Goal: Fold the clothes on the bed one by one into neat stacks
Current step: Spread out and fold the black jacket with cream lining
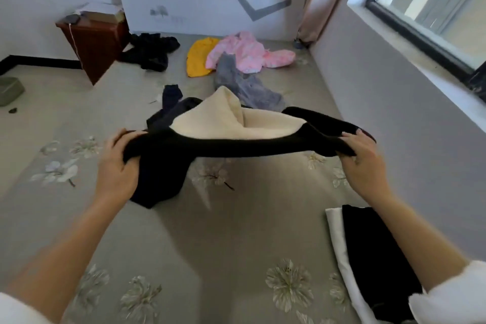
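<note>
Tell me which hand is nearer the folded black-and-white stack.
Right. The right hand grips the black garment just beyond the stack; the left hand holds its other end, farther left.

One held garment (223,147). Five loose at twelve o'clock: black pile (151,51), yellow top (200,59), pink jacket (247,52), grey fleece (249,89), navy piece (171,93). One two-piece stack (373,250) at five o'clock.

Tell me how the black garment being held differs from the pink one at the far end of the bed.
The black garment is lifted and stretched between the left hand and right hand; the pink garment lies crumpled on the bed. The black garment shows a cream lining; the pink garment shows none. Both are unfolded.
</note>
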The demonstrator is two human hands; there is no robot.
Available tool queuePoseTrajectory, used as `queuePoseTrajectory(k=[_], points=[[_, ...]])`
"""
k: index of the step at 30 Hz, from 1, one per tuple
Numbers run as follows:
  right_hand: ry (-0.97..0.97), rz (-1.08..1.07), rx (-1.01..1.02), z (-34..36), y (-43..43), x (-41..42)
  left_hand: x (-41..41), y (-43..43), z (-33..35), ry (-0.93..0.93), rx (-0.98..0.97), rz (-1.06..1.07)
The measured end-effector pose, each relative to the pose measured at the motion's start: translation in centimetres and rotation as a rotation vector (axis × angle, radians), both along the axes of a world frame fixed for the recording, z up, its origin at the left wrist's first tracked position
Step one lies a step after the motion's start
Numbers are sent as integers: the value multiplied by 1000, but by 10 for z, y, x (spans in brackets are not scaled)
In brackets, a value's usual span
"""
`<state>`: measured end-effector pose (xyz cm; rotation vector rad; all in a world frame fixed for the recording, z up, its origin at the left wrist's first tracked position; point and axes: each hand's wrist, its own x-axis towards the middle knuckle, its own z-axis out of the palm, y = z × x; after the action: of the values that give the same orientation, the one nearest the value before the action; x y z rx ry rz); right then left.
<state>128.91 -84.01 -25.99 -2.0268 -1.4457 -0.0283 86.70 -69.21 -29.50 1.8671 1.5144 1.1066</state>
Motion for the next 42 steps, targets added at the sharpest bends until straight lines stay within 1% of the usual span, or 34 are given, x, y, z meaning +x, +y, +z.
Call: queuePoseTrajectory(k=[3, 7, 9, 12, 15, 17, 19, 21, 23, 24, 25, 28, 29, 31, 33, 34, 35, 36, 38, 39, 40, 42], points=[[63, 0, -259, -65, -25, -10, -17, -44, -64, 158, -211, -49], [128, 8, -633, -146, -60, -35, -33, -96, -137, 239, -568, -139], [143, 17, -819, -179, -79, -45, -41, -119, -167, 297, -705, -200], [67, 54, -1109, -216, -109, -56, -54, -147, -205, 490, -890, -280], [6, 67, -1411, -238, -131, -67, -60, -167, -234, 679, -1109, -382], [44, 78, -1493, -247, -131, -75, -56, -170, -244, 737, -1213, -380], [141, 66, -1434, -258, -120, -87, -46, -166, -251, 717, -1193, -304], [236, 1, -1296, -270, -104, -101, -30, -160, -258, 633, -1090, -213], [437, -77, -1174, -282, -88, -114, -13, -155, -267, 528, -1022, -149], [542, -111, -1131, -288, -82, -120, -5, -154, -272, 483, -1020, -126], [604, -133, -1113, -296, -78, -124, 3, -152, -278, 443, -1036, -111], [654, -167, -1097, -315, -74, -132, 19, -150, -295, 283, -1130, -82], [684, -170, -1033, -320, -75, -134, 24, -149, -299, 219, -1160, -76], [710, -213, -817, -325, -78, -136, 32, -149, -302, 150, -1173, -81], [739, -337, -631, -324, -87, -132, 38, -151, -303, 168, -1089, -86], [733, -398, -593, -323, -93, -129, 39, -152, -304, 179, -1048, -93], [717, -441, -620, -324, -99, -125, 40, -153, -305, 188, -1032, -114], [692, -447, -733, -324, -105, -121, 41, -154, -305, 202, -1043, -148], [699, -363, -1078, -328, -115, -115, 43, -154, -308, 268, -1075, -213], [711, -319, -1167, -331, -116, -113, 45, -153, -309, 312, -1063, -224], [724, -296, -1147, -334, -113, -112, 48, -150, -309, 349, -1025, -211], [735, -288, -946, -334, -93, -115, 58, -143, -310, 381, -895, -172]])
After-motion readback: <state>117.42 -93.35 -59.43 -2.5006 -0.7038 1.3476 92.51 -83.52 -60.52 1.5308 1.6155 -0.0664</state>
